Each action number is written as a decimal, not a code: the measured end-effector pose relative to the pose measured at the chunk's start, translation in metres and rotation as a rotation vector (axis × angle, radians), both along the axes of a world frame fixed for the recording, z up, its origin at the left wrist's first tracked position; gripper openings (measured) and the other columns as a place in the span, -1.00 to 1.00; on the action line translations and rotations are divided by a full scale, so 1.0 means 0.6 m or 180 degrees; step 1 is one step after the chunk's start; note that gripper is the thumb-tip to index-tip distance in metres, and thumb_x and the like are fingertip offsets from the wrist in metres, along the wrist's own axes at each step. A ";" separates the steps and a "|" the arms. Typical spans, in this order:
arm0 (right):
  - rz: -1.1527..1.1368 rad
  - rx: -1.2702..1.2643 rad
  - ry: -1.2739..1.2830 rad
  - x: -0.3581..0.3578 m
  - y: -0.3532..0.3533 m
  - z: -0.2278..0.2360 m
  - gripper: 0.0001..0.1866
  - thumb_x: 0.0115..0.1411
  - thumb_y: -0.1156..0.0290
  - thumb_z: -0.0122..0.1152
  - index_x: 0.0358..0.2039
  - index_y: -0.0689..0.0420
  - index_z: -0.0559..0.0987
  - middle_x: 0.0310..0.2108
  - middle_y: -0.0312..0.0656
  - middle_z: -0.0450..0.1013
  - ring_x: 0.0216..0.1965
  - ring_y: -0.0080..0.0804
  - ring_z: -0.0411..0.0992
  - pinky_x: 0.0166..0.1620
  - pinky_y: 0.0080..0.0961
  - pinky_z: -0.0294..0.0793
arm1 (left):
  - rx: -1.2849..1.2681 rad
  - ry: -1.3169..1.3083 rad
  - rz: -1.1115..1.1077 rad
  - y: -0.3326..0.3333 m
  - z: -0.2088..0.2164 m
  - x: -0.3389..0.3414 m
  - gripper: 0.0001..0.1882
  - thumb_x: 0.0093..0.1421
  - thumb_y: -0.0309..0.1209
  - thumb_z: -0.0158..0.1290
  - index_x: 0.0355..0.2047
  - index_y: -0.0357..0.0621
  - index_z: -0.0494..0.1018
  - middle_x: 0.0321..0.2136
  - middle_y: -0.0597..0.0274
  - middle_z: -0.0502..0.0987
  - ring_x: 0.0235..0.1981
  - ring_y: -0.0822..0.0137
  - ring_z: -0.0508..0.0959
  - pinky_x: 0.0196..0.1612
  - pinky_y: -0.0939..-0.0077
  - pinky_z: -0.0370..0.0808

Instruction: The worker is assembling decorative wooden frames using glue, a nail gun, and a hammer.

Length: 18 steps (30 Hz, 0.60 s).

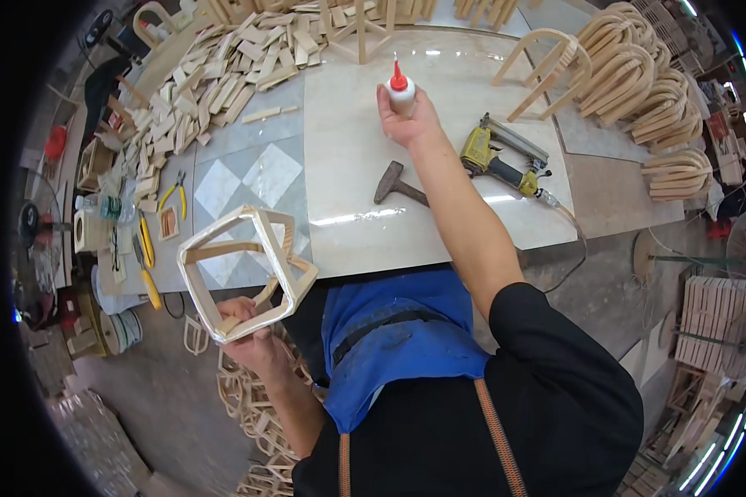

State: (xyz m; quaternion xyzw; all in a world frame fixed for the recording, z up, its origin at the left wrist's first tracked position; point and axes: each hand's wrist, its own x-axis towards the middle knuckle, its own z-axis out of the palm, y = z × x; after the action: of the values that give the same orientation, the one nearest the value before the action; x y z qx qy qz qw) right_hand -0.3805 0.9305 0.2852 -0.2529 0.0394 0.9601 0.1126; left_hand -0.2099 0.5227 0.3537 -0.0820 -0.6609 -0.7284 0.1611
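My left hand (257,340) grips the lower edge of a wooden frame (192,286) with rounded corners, held tilted in the air off the table's front edge. A pale, shiny strip runs along the frame's near rim. Over the far middle of the table, my right hand (412,120) is closed around a white squeeze bottle (402,98) with a red pointed nozzle, which points up and away. Below my right forearm lie a hammer (391,184) and a yellow-green nail gun (497,159) with a hose; neither is touched.
Loose wooden slats (224,79) are heaped at the far left. Yellow-handled pliers (174,192) and yellow cutters (147,253) lie on the left side. Bent wooden arches (626,70) are stacked at the far right, beside a standing arched frame (547,66). More wooden frames (253,406) lie on the floor.
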 end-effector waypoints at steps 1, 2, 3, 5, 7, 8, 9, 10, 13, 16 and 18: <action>-0.0050 -0.0096 0.0066 -0.005 0.008 -0.016 -0.49 0.39 0.18 0.12 0.11 0.38 0.39 0.03 0.17 0.43 0.00 -0.01 0.51 0.13 -0.20 0.64 | -0.0038 -0.0006 0.0004 0.006 0.002 -0.003 -0.44 0.09 0.00 0.44 -0.26 -0.09 0.36 -0.36 0.34 0.31 -0.28 0.38 0.33 -0.10 0.49 0.32; -0.0075 -0.0197 0.0120 -0.009 0.009 -0.033 -0.49 0.40 0.16 0.08 0.11 0.38 0.39 0.02 0.17 0.44 -0.01 -0.01 0.52 0.11 -0.21 0.64 | -0.0059 0.0002 -0.0009 0.009 0.003 -0.004 -0.44 0.09 0.00 0.44 -0.26 -0.09 0.36 -0.36 0.34 0.31 -0.28 0.38 0.33 -0.10 0.49 0.32; -0.0096 -0.0298 0.0175 -0.013 0.011 -0.050 -0.48 0.41 0.14 0.05 0.10 0.38 0.39 0.01 0.17 0.45 -0.01 0.00 0.52 0.09 -0.21 0.65 | 0.0017 -0.0006 0.0015 0.011 0.003 -0.006 -0.43 0.05 -0.01 0.46 -0.26 -0.09 0.36 -0.38 0.35 0.31 -0.30 0.39 0.33 -0.12 0.50 0.32; -0.0029 -0.0516 0.0281 -0.031 -0.012 -0.067 -0.46 0.43 0.10 -0.02 0.10 0.39 0.40 0.00 0.18 0.46 -0.02 0.01 0.53 0.06 -0.21 0.66 | 0.0160 -0.0016 0.0172 0.008 0.005 -0.001 -0.41 -0.01 -0.04 0.50 -0.26 -0.08 0.36 -0.40 0.37 0.32 -0.35 0.41 0.33 -0.15 0.51 0.32; 0.0140 -0.0648 0.0265 -0.026 -0.048 -0.067 -0.43 0.45 0.06 -0.13 0.09 0.39 0.41 -0.01 0.17 0.48 -0.03 0.01 0.54 0.03 -0.22 0.64 | 0.0178 -0.0006 0.0407 -0.001 0.004 0.010 -0.39 -0.04 -0.05 0.53 -0.27 -0.08 0.36 -0.41 0.37 0.32 -0.38 0.42 0.33 -0.17 0.52 0.32; 0.0286 -0.0644 0.0203 0.008 -0.061 -0.045 -0.42 0.45 0.05 -0.21 0.09 0.39 0.42 -0.01 0.17 0.48 -0.04 0.01 0.54 0.02 -0.24 0.63 | 0.0144 -0.0018 0.0446 -0.003 0.000 0.014 -0.40 -0.05 -0.07 0.53 -0.27 -0.08 0.36 -0.42 0.38 0.32 -0.38 0.42 0.32 -0.18 0.52 0.32; 0.0532 -0.0324 0.0229 0.037 -0.065 -0.017 -0.46 0.43 0.10 -0.12 0.00 0.41 0.48 -0.15 0.10 0.53 -0.17 -0.11 0.54 -0.02 -0.37 0.59 | 0.0128 -0.0011 0.0439 0.005 -0.001 0.010 -0.40 -0.06 -0.08 0.53 -0.27 -0.07 0.36 -0.42 0.38 0.32 -0.39 0.42 0.32 -0.20 0.53 0.32; 0.0661 0.0025 0.0207 0.059 -0.063 -0.015 -0.51 0.42 0.15 -0.08 -0.01 0.40 0.49 -0.17 0.06 0.53 -0.18 -0.14 0.53 -0.04 -0.39 0.58 | 0.0115 -0.0009 0.0425 0.010 -0.003 0.007 -0.40 -0.07 -0.09 0.53 -0.28 -0.07 0.36 -0.43 0.38 0.32 -0.39 0.42 0.32 -0.21 0.53 0.32; 0.0750 0.1286 -0.0021 0.123 -0.056 0.017 -0.66 0.40 0.30 0.01 -0.03 0.32 0.53 -0.21 -0.04 0.53 -0.20 -0.23 0.51 -0.10 -0.45 0.57 | 0.0156 -0.0007 0.0465 0.002 -0.002 0.001 -0.41 -0.08 -0.11 0.53 -0.29 -0.06 0.36 -0.44 0.39 0.32 -0.40 0.42 0.32 -0.24 0.54 0.31; 0.1239 0.2851 -0.0392 0.179 -0.088 0.059 -0.73 0.31 0.42 0.09 -0.02 0.23 0.55 -0.19 -0.09 0.54 -0.16 -0.22 0.50 -0.06 -0.41 0.53 | 0.0341 -0.0138 0.0397 0.009 -0.002 -0.004 -0.43 -0.10 -0.11 0.52 -0.31 -0.04 0.37 -0.46 0.39 0.32 -0.41 0.43 0.33 -0.27 0.55 0.31; 0.0639 0.4203 -0.0763 0.215 -0.044 0.051 -0.72 0.28 0.45 0.11 -0.03 0.22 0.55 -0.18 -0.09 0.54 -0.15 -0.22 0.49 -0.04 -0.40 0.52 | 0.0406 -0.0165 0.0235 0.010 -0.009 -0.013 -0.43 -0.10 -0.10 0.52 -0.31 -0.03 0.37 -0.46 0.40 0.33 -0.41 0.43 0.33 -0.27 0.56 0.31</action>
State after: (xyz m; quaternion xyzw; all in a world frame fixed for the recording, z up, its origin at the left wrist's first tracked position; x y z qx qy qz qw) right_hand -0.2514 0.9043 0.3157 -0.2383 -0.5917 0.7539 0.1574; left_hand -0.2175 0.5288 0.3485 -0.0283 -0.6196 -0.7645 0.1756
